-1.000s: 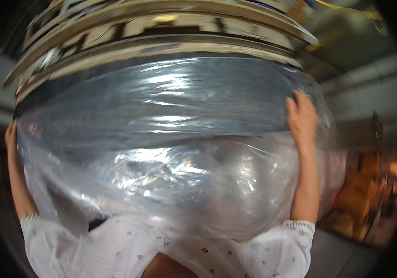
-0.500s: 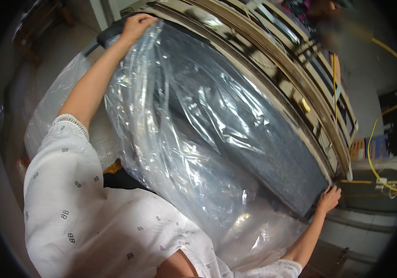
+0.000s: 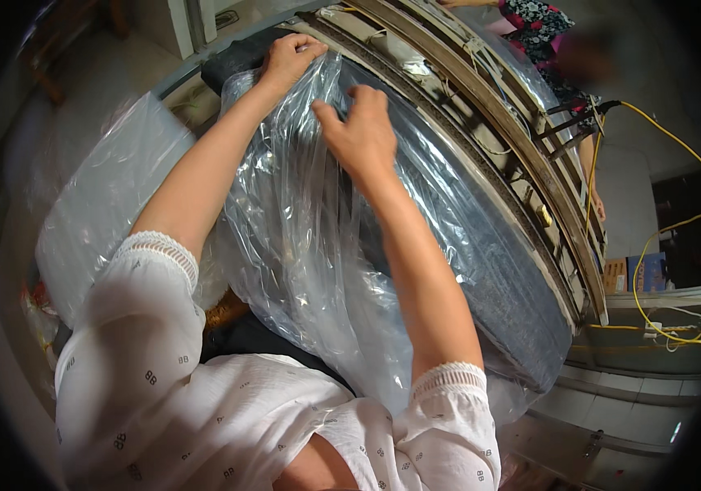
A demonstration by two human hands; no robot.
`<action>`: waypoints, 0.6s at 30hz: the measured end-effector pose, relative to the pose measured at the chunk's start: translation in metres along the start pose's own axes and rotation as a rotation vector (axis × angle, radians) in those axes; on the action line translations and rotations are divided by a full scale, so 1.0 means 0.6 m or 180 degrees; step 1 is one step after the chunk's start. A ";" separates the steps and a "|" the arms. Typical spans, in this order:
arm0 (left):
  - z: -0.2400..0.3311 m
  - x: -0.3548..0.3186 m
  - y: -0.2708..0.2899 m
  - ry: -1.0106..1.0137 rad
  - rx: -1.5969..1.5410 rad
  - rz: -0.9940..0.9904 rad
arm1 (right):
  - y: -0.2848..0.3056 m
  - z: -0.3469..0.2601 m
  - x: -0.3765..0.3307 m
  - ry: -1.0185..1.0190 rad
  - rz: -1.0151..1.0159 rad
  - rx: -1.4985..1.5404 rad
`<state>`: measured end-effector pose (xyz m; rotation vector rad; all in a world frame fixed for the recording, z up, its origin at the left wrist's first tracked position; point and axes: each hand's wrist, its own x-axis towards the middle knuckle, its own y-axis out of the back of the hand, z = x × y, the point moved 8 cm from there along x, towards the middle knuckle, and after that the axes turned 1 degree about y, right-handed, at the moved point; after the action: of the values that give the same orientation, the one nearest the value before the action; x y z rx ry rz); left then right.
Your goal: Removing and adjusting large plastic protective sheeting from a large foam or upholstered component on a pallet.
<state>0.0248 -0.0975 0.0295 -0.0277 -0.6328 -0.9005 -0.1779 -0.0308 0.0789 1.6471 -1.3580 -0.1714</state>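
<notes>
A large sheet of clear, crinkled plastic [image 3: 301, 221] hangs in bunched folds over a dark grey padded surface [image 3: 522, 319] in front of me. At the far left end of that surface, my left hand [image 3: 291, 64] is closed in a pinch on the sheet's upper edge. Just to the right and nearer, my right hand [image 3: 362, 135] is over the plastic, its thumb and fingers apart. I see nothing between them. Both forearms reach across the sheet, and its lower edge is partly hidden behind my right arm and shirt.
Long worn rails [image 3: 481, 90] run along the padded surface's far side. Beyond them stands another person in a floral top [image 3: 538, 29]. A yellow cable [image 3: 669, 143] hangs at right, above a blue box [image 3: 649, 272]. More clear plastic [image 3: 121, 172] lies at left.
My right hand has left the padded surface's near right end and come over beside my left. The sheet has gathered leftward, baring the right end. The left hand still pinches the edge.
</notes>
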 end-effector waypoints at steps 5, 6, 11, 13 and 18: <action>0.004 -0.003 -0.002 0.0089 0.0070 0.0030 | -0.037 0.007 0.045 0.0587 -0.0175 -0.1409; 0.002 -0.005 -0.002 0.0037 0.0098 0.0058 | -0.016 0.015 0.041 0.0766 0.0000 -0.1419; -0.011 -0.001 -0.001 -0.0030 -0.0185 -0.0044 | 0.191 0.075 -0.088 0.0646 -0.0336 -0.2063; 0.000 -0.007 0.006 0.0267 0.0008 -0.0262 | 0.299 0.112 -0.197 0.0200 -0.0205 -0.2265; 0.011 0.006 -0.011 -0.0029 0.0168 -0.0525 | 0.598 0.160 -0.580 -0.1979 0.0128 -0.3292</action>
<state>0.0182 -0.1027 0.0351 0.0687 -0.6740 -1.0430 -0.6125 0.2280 0.1355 0.6867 -1.3588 -1.2170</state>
